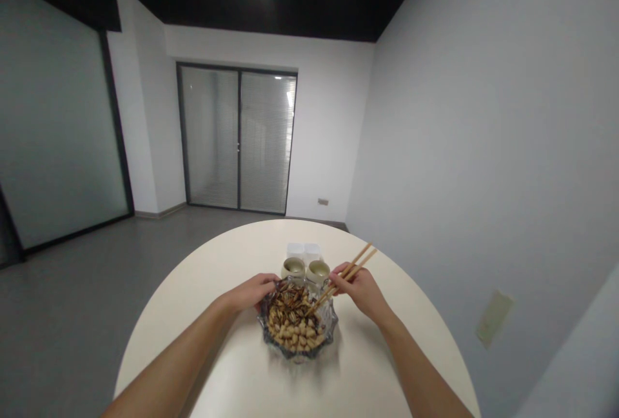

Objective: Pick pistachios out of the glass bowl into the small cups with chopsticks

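Observation:
A glass bowl (327, 333) with a wavy rim stands on the round white table (232, 366); it holds peanuts near me and striped sunflower seeds at the far side. My left hand (252, 290) grips the bowl's far left rim, fingers curled on it. My right hand (356, 287) is closed on a pair of wooden chopsticks (355, 264), whose tips reach down into the seeds. Two small ceramic cups (305, 269) stand just behind the bowl, between my hands.
Behind the cups sit two small white containers (304, 250). The table's curved edge runs close to a grey wall on the right. Beyond the table lie grey floor and glass doors with blinds.

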### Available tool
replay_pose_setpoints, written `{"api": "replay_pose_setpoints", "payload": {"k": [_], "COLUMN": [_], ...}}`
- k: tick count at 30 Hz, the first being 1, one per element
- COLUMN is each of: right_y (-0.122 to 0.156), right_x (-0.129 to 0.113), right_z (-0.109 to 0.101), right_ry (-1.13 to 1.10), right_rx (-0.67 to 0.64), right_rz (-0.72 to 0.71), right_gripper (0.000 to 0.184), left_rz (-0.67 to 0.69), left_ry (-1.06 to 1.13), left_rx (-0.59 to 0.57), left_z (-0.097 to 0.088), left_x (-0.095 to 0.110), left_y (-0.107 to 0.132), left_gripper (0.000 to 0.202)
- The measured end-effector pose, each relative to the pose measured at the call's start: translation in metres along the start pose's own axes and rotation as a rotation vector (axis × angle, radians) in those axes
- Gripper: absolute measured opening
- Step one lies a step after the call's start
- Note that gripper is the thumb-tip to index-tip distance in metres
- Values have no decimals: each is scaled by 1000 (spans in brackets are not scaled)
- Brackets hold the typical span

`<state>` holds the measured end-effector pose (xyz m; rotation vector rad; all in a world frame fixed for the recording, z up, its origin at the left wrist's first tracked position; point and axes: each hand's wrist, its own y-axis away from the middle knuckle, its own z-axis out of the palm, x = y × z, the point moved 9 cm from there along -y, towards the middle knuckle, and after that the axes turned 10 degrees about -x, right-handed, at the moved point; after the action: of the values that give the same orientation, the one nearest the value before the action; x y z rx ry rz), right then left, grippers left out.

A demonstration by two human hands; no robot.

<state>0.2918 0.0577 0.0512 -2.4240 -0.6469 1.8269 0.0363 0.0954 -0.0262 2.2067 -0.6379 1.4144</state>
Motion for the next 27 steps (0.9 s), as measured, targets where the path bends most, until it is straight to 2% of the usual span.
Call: {"api": "replay_pose_setpoints", "payload": {"k": [10, 17, 21, 27], "right_y": [1, 0, -12, -46], "right_x": [-2, -11, -22, -48], "right_z": [-5, -17, -27, -36], "right_ry": [-12, -19, -9, -28], "right_rx": [23, 101, 135, 183], "right_rz": [-4, -55, -81, -153], "right_gripper": [63, 64, 65, 66], "left_rz": [-23, -10, -8, -2], "left_ry": [-1, 2, 2, -24], "left_rx": [1, 4, 14, 11], "left_z": [-1, -1, -2, -4], "left_x": [-6, -6, -5, -5], "left_y": [-3, -2, -2, -3], "left_gripper": [49, 48, 48, 48]}}
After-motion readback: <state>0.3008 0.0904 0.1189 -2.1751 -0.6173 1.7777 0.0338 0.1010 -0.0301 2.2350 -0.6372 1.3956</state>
